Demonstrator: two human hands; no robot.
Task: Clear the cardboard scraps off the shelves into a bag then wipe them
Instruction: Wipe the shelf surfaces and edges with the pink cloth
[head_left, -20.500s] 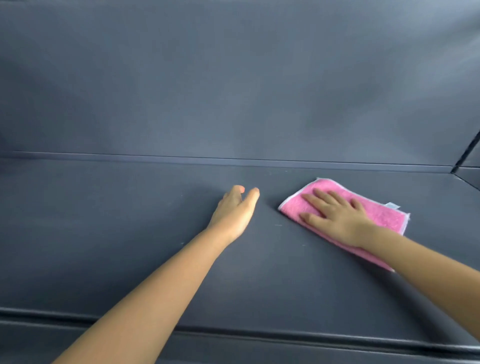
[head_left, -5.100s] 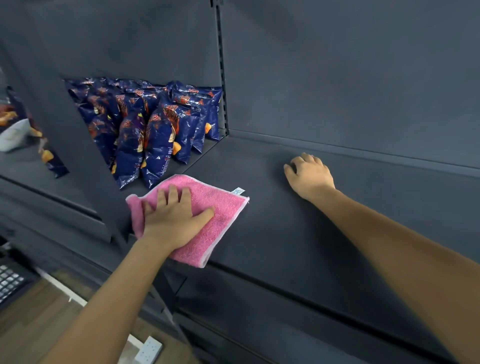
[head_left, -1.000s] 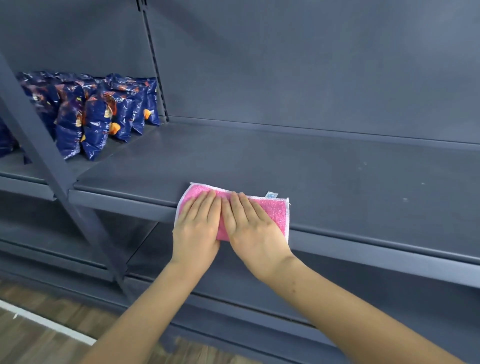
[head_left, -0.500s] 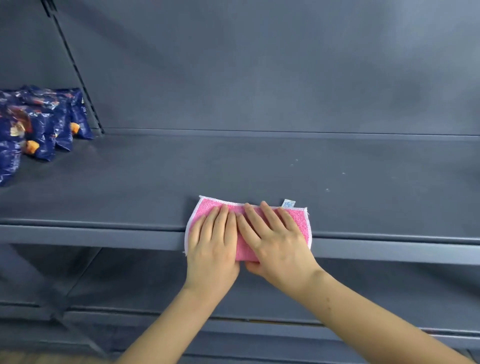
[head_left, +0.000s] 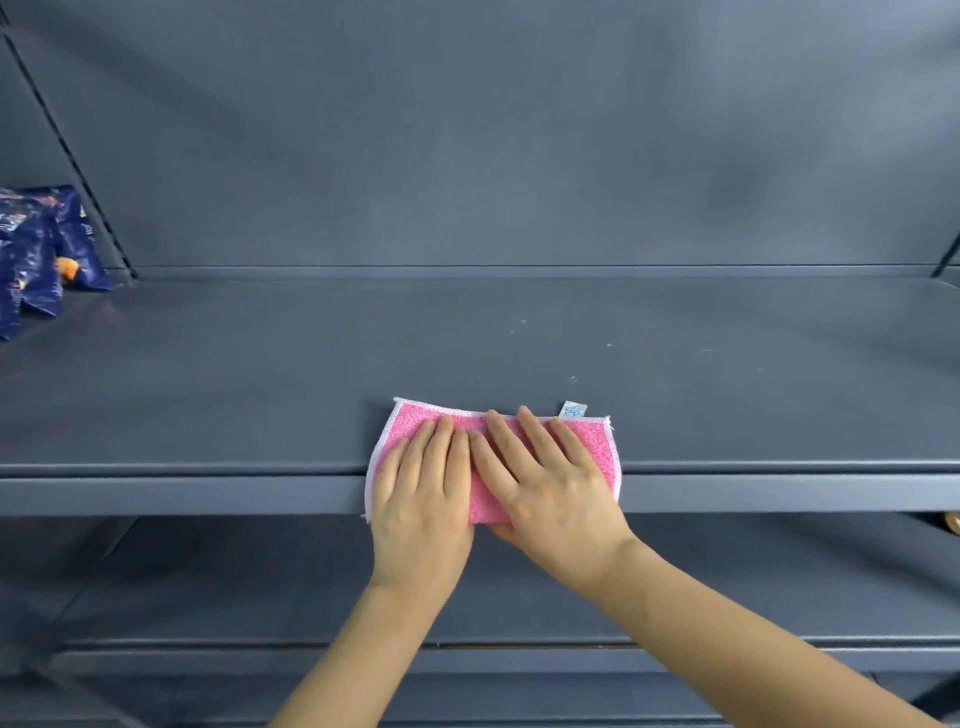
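**Where is the cloth now?**

The cloth (head_left: 592, 441) lies folded on the front edge of the shelf (head_left: 260, 389), near the middle. Its near half hangs down over the lip (head_left: 208, 493).

**And your hands on it?**

Both lie flat on top, side by side and touching. My left grip (head_left: 421, 499) is spread wide, fingers straight, and presses the left half. My right grip (head_left: 550, 493) is just as flat on the right half. Its thumb shows just under the cloth's hanging edge, and I can't tell whether it pinches there. Nothing is clutched; I simply press down.

**How far along would you say you are?**

Well into the wiping, I'd judge. I see no cardboard scraps on this shelf, and no bag, so the clearing looks done here. The surface left of the cloth looks plain and dull.

**What is left, then?**

A few pale specks (head_left: 573, 379) sit behind the cloth and off to the right, so that stretch wants a pass. The lip to my right probably needs one too. The lower shelf (head_left: 234, 571) is in shadow, and I can't tell whether it is clean.

**Anything else about?**

Blue snack bags (head_left: 31, 260) stand at the far left, well apart from the cloth.
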